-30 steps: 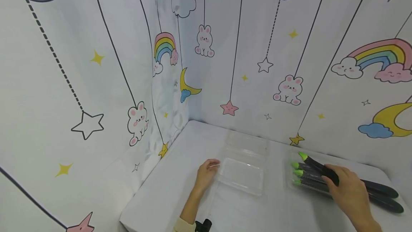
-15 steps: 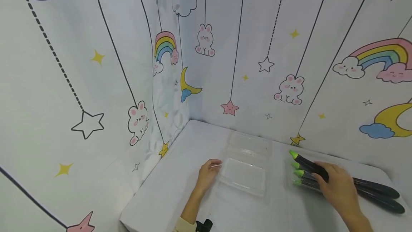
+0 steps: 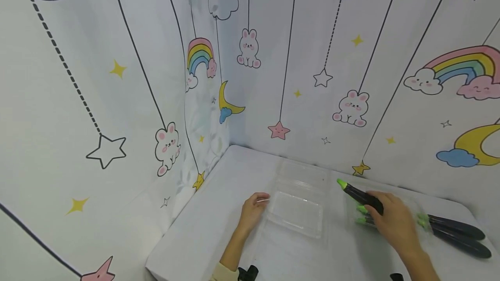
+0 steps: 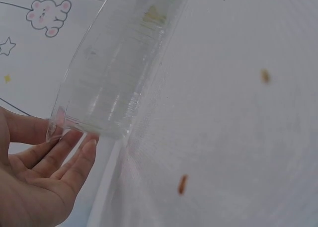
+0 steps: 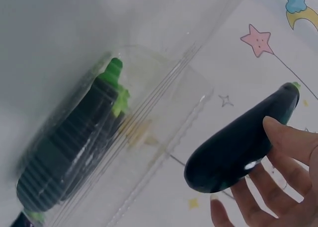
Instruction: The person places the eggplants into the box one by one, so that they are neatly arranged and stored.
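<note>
**Right hand (image 3: 392, 218) holds an eggplant (image 3: 365, 197) above the counter (image 3: 234, 177)**

White walls (image 3: 136, 38) printed with rabbits, stars and rainbows stand along the counter's left and back edges. Toward the back edge lies an unfolded clear box (image 3: 297, 214); a second clear box (image 5: 169, 85) lies nearer the back-right corner. The left hand (image 3: 251, 216) sets bent, slightly parted fingers at the first box's left rim; whether they pinch it or only touch it, I cannot tell. The right hand's thumb and fingers pinch the dark body of the held eggplant, which is clear of both boxes, its green stem end pointing left and toward the back edge. At least two boxed eggplants (image 5: 64, 142) lie in the second box, partly hidden by the right hand. Two loose eggplants (image 3: 462, 243) lie side by side near the counter's right edge, stems toward that box.
</note>
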Demonstrator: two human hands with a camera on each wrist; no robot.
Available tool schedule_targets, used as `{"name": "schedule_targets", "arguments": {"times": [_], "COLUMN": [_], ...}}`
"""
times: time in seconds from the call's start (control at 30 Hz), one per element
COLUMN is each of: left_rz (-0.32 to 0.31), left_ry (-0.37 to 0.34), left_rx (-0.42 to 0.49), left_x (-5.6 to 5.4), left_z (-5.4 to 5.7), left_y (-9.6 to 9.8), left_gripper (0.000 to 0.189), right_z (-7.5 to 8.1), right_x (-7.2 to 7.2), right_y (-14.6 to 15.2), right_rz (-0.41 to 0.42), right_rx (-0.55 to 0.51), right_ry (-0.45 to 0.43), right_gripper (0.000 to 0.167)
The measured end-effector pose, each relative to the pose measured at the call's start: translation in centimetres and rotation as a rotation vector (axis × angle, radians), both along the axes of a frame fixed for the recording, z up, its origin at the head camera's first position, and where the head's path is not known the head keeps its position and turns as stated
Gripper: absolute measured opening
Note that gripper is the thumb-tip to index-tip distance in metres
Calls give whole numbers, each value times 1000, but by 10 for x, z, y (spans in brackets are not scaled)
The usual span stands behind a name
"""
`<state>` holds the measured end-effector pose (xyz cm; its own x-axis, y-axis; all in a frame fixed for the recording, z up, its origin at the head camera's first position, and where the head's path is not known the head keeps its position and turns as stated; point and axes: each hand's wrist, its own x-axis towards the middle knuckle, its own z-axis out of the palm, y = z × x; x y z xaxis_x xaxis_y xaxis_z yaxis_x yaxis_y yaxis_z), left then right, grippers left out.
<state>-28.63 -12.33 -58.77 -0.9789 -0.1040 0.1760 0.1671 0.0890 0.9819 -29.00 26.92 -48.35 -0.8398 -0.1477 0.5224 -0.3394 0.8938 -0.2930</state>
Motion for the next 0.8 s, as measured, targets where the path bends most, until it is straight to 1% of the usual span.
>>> {"name": "schedule_targets", "arguments": {"times": [0.13, 0.2, 0.33, 0.37, 0.5, 0.6, 0.67, 0.73, 0.8], "left_rz": [5, 4, 4, 5, 2, 0, -1, -3, -11], "left_ry": [8, 1, -4, -11, -8, -8, -13, -33, -41], "left_rx": [2, 10, 31, 29, 29, 34, 30, 34, 37], "left_x": [0, 0, 2, 3, 13, 13, 8, 4, 5], "left_z": [0, 0, 1, 3, 20, 19, 10, 4, 4], "left_y": [0, 0, 2, 2, 4, 3, 2, 1, 0], "left_gripper": [30, 31, 31, 31, 31, 32, 31, 32, 32], "right_z": [-1, -3, -7, -8, -10, -11, -12, -13, -14], "right_x": [-1, -2, -3, -4, -6, -7, -8, -9, -10], "right_y": [-6, -7, -10, -11, -16, -20, -23, -26, -28], "right_rz": [2, 3, 19, 24, 26, 28, 27, 26, 24], "right_rx": [5, 6, 10, 13, 18, 17, 17, 16, 18], "right_ry": [-43, -60, -72, -69, -68, -74, -84, -90, -93], "right_gripper": [46, 47, 47, 47, 47, 47, 47, 46, 47]}}
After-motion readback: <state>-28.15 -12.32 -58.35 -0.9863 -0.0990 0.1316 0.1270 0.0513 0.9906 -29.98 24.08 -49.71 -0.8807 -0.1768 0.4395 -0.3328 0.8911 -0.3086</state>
